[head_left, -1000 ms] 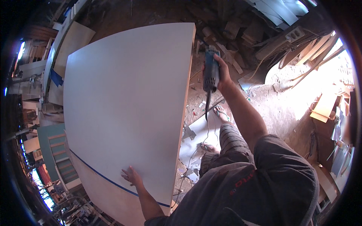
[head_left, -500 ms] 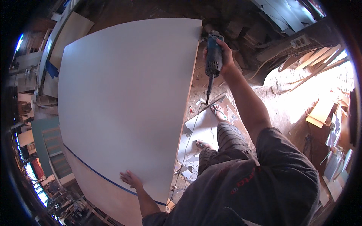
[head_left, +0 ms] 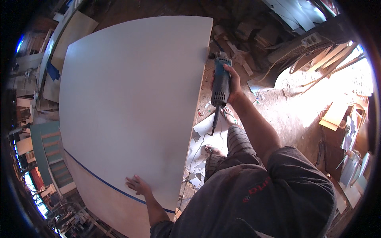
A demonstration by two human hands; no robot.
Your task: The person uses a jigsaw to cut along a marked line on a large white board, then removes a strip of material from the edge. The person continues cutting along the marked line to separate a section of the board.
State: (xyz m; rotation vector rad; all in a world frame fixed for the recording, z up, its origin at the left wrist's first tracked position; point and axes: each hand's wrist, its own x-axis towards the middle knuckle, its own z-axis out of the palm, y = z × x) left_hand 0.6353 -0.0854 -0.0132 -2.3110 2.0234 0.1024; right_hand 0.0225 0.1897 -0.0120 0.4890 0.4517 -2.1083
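A large white panel [head_left: 131,91] fills the middle of the view. My left hand [head_left: 137,185] lies flat on it near its lower edge, fingers spread. My right hand [head_left: 231,81] is wrapped round the blue and black body of a corded power tool [head_left: 220,83], shaped like a trimmer or a small grinder. The tool is held beside the panel's right edge, its metal head at the far end. Its working tip is hidden, so I cannot tell whether it touches the edge. The cord hangs from the near end.
A dark blue strip [head_left: 103,180] borders a pale wood board [head_left: 91,198] at the panel's near left. White sheet scraps [head_left: 216,133] lie under my feet. A power socket [head_left: 311,39] is on a dark beam at the far right. Offcuts [head_left: 333,117] are piled at the right.
My right hand has drawn the power tool toward me along the panel's right edge. My left hand remains in nearly the same place on the panel.
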